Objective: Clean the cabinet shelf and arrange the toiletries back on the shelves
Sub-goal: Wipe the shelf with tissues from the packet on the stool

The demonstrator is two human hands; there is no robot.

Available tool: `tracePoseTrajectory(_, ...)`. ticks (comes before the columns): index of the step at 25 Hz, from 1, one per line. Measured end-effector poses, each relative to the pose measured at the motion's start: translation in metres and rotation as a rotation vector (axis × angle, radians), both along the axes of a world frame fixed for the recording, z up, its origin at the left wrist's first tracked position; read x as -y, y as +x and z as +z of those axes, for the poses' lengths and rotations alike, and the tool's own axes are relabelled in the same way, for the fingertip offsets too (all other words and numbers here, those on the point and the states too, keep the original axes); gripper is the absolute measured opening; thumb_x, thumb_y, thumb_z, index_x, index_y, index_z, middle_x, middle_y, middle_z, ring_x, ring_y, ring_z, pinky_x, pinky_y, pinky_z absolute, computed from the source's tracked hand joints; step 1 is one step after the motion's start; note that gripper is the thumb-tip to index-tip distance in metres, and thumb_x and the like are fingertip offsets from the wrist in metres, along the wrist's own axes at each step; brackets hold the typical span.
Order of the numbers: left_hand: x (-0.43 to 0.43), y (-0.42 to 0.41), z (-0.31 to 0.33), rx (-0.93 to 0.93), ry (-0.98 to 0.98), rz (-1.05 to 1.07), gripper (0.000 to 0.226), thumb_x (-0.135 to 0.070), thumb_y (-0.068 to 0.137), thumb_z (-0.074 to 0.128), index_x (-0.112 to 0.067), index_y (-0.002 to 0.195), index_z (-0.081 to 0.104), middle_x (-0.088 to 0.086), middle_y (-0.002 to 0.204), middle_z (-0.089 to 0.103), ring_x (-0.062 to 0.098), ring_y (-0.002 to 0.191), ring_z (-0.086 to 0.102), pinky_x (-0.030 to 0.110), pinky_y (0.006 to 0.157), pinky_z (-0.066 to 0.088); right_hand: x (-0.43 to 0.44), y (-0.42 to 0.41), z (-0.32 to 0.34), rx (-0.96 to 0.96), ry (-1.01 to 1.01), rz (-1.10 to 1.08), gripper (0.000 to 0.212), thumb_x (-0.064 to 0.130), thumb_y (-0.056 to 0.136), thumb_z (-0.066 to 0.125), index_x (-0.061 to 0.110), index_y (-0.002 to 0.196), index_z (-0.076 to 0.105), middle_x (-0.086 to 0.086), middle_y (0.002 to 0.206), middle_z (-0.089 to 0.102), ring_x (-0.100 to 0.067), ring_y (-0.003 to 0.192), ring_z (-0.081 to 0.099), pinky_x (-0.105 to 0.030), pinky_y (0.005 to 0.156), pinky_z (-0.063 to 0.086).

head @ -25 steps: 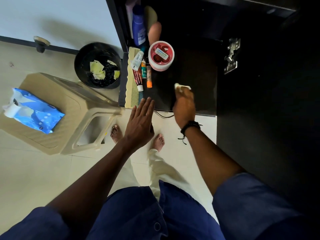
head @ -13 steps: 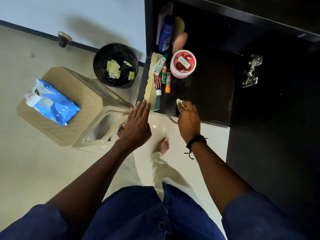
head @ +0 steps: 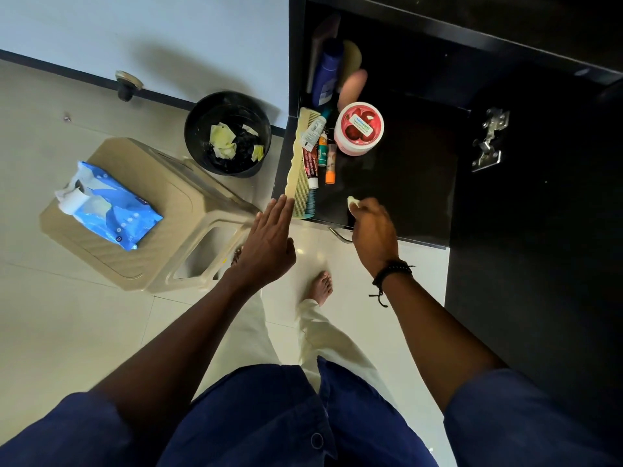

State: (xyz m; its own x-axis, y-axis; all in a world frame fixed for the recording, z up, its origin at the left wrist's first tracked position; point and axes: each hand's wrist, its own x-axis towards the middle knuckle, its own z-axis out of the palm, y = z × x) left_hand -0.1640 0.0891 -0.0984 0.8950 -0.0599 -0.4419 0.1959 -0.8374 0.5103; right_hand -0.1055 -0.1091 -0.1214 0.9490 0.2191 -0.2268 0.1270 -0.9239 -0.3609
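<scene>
The black cabinet shelf [head: 411, 183] holds toiletries crowded at its left end: a round red-lidded jar [head: 359, 128], a cream comb [head: 296, 170], small tubes [head: 313, 146], an orange stick [head: 331, 166] and a blue bottle [head: 326, 75] at the back. My right hand [head: 372, 230] grips a small white wipe [head: 352, 201] at the shelf's front edge. My left hand [head: 268, 244] is flat with straight fingers, its tips near the shelf's front left corner beside the comb, holding nothing.
A black bin [head: 228, 133] with crumpled wipes stands left of the cabinet. A beige plastic stool [head: 175, 230] carries a blue pack of wipes [head: 108, 205]. The open cabinet door [head: 539, 264] with a metal hinge [head: 488, 143] is at the right. My bare feet stand on pale tiles.
My right hand with the wipe has drawn back along the shelf from mid-depth to its front edge. My left hand stays flat near the front left corner.
</scene>
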Motion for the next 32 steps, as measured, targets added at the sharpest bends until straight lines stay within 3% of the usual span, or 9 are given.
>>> tracePoseTrajectory(4, 0.008, -0.003, 0.003, -0.010, -0.054, 0.014, 0.074, -0.012, 0.093, 0.049, -0.015, 0.153, 0.006, 0.004, 0.161, 0.004, 0.022, 0.149, -0.002, 0.040, 0.120, 0.006, -0.023, 0.013, 0.012, -0.098, 0.302, -0.226, 0.024, 0.010, 0.093, 0.057, 0.005, 0.115, 0.065, -0.010, 0.113, 0.062, -0.022, 0.103, 0.061, -0.017, 0.080, 0.047)
tracePoseTrajectory(7, 0.011, 0.005, 0.015, 0.069, -0.105, 0.074, 0.073, -0.011, 0.093, 0.050, -0.014, 0.153, 0.009, 0.006, 0.161, 0.009, 0.023, 0.149, 0.003, 0.033, 0.115, 0.005, -0.019, 0.026, 0.047, -0.021, 0.523, -0.430, 0.026, 0.006, 0.090, 0.060, 0.006, 0.115, 0.067, -0.009, 0.114, 0.066, -0.017, 0.102, 0.062, -0.006, 0.074, 0.047)
tracePoseTrajectory(11, 0.019, 0.028, 0.031, 0.097, -0.154, 0.114, 0.073, -0.011, 0.094, 0.050, -0.015, 0.153, 0.009, 0.005, 0.161, 0.010, 0.023, 0.148, 0.004, 0.041, 0.119, 0.013, -0.014, 0.053, 0.126, 0.182, 0.786, -0.483, 0.024, 0.006, 0.089, 0.062, 0.004, 0.112, 0.069, -0.008, 0.111, 0.068, -0.013, 0.100, 0.066, -0.010, 0.078, 0.051)
tracePoseTrajectory(16, 0.030, 0.056, 0.041, 0.122, -0.179, 0.103, 0.074, -0.015, 0.094, 0.051, -0.019, 0.153, 0.007, 0.002, 0.161, 0.010, 0.021, 0.149, 0.005, 0.045, 0.120, 0.017, -0.019, 0.101, 0.191, 0.815, 0.481, -0.068, 0.024, 0.001, 0.090, 0.056, -0.003, 0.112, 0.066, -0.016, 0.111, 0.064, -0.023, 0.104, 0.063, -0.023, 0.090, 0.052)
tracePoseTrajectory(20, 0.032, 0.064, 0.040, 0.114, -0.173, 0.095, 0.072, -0.017, 0.095, 0.050, -0.018, 0.153, 0.008, 0.001, 0.161, 0.010, 0.022, 0.149, 0.007, 0.041, 0.118, 0.016, -0.019, 0.144, 0.184, 0.859, 0.102, 0.034, 0.037, 0.007, 0.086, 0.043, 0.005, 0.115, 0.066, -0.013, 0.117, 0.065, -0.029, 0.107, 0.062, -0.043, 0.093, 0.051)
tracePoseTrajectory(23, 0.032, 0.068, 0.035, 0.090, -0.178, 0.134, 0.070, -0.020, 0.095, 0.050, -0.020, 0.153, 0.009, 0.001, 0.161, 0.012, 0.022, 0.148, 0.009, 0.044, 0.119, 0.020, -0.017, 0.137, 0.175, 0.920, 0.063, 0.028, 0.037, 0.007, 0.088, 0.046, 0.011, 0.120, 0.064, -0.013, 0.132, 0.057, -0.031, 0.127, 0.048, -0.051, 0.107, 0.038)
tracePoseTrajectory(25, 0.031, 0.071, 0.033, 0.070, -0.178, 0.177, 0.069, -0.024, 0.095, 0.050, -0.019, 0.153, 0.013, 0.003, 0.160, 0.016, 0.024, 0.147, 0.013, 0.047, 0.117, 0.024, -0.017, 0.112, 0.162, 0.974, 0.122, 0.044, 0.030, 0.007, 0.091, 0.051, 0.012, 0.116, 0.067, -0.015, 0.128, 0.059, -0.030, 0.126, 0.044, -0.046, 0.104, 0.041)
tracePoseTrajectory(28, 0.028, 0.079, 0.029, 0.090, -0.150, 0.196, 0.069, -0.023, 0.092, 0.054, -0.013, 0.151, 0.020, 0.011, 0.155, 0.028, 0.029, 0.142, 0.026, 0.047, 0.114, 0.030, -0.013, 0.083, 0.120, 0.682, 0.125, 0.116, 0.029, 0.010, 0.085, 0.053, 0.011, 0.113, 0.061, -0.015, 0.124, 0.057, -0.029, 0.117, 0.047, -0.043, 0.093, 0.047)
tracePoseTrajectory(32, 0.028, 0.097, 0.022, 0.028, -0.083, 0.174, 0.072, -0.022, 0.088, 0.059, -0.010, 0.149, 0.021, 0.016, 0.149, 0.032, 0.034, 0.135, 0.034, 0.044, 0.106, 0.035, -0.005, 0.097, 0.061, 0.000, -0.004, 0.057, 0.079, 0.023, 0.073, 0.067, 0.014, 0.141, 0.030, -0.014, 0.148, 0.029, -0.033, 0.135, 0.030, -0.048, 0.104, 0.041)
